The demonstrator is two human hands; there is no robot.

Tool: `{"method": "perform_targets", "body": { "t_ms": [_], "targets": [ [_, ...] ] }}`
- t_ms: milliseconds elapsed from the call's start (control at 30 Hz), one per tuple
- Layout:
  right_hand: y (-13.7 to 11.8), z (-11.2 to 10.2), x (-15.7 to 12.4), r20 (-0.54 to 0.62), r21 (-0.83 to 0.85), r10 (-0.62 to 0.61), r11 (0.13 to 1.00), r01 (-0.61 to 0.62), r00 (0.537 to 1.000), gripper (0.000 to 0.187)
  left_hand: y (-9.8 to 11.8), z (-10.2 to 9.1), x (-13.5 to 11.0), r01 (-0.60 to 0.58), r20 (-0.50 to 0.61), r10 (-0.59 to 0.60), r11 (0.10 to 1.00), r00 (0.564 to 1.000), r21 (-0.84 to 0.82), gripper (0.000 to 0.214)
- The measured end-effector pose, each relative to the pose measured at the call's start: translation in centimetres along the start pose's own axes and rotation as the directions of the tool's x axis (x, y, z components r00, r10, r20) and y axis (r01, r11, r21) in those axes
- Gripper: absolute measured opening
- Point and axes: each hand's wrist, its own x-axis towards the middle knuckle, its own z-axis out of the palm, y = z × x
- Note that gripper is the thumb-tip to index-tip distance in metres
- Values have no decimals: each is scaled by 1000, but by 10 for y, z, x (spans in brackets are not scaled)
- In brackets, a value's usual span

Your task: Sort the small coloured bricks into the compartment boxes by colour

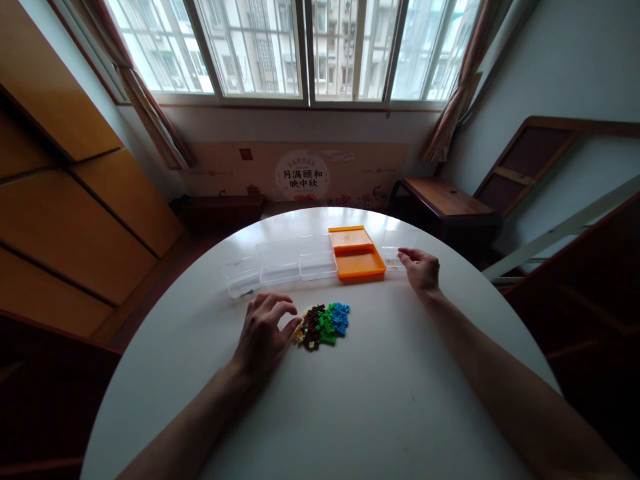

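A small heap of building bricks [325,323] lies on the white round table [365,407], with pale yellow, dark brown, green and blue pieces side by side. At its left edge is my left hand [265,330], fingers curved and thumb apart from them, the thumb tip close to the yellow pieces. Farther right, my right hand [421,270] is over the front of a clear lidded box [400,239] that has a few yellow pieces in it. Its thumb and fingers are pinched together; whatever is between them is too small to make out.
An orange box [361,275] with its lid open stands behind the heap. Left of it are clear plastic boxes [280,270], also open. Beyond the table are a wooden stool-like seat [450,197], a printed panel [210,167] under the window, and orange-brown cabinets [65,220].
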Motion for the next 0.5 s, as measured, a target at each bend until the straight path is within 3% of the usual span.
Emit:
{"method": "perform_targets", "body": {
  "t_ms": [133, 233, 333, 500],
  "targets": [
    [-2, -1, 1, -31, 7, -16, 1000, 17, 999, 33, -1, 1, 0, 6, 4, -6, 1000, 1000, -11, 5],
    [-7, 1, -3, -28, 27, -29, 999, 30, 999, 32, -4, 2, -1, 11, 6, -11, 1000, 1000, -24, 17],
    [-12, 5, -9, -2, 44, -60, 997, 60, 998, 31, -6, 3, -3, 26, 26, -26, 999, 999, -28, 24],
    [-23, 10, -22, 69, 22, -173, 985, 172, 983, 27, -3, 0, -3, -2, 121, 9, 998, 993, -65, 17]
  ]
}}
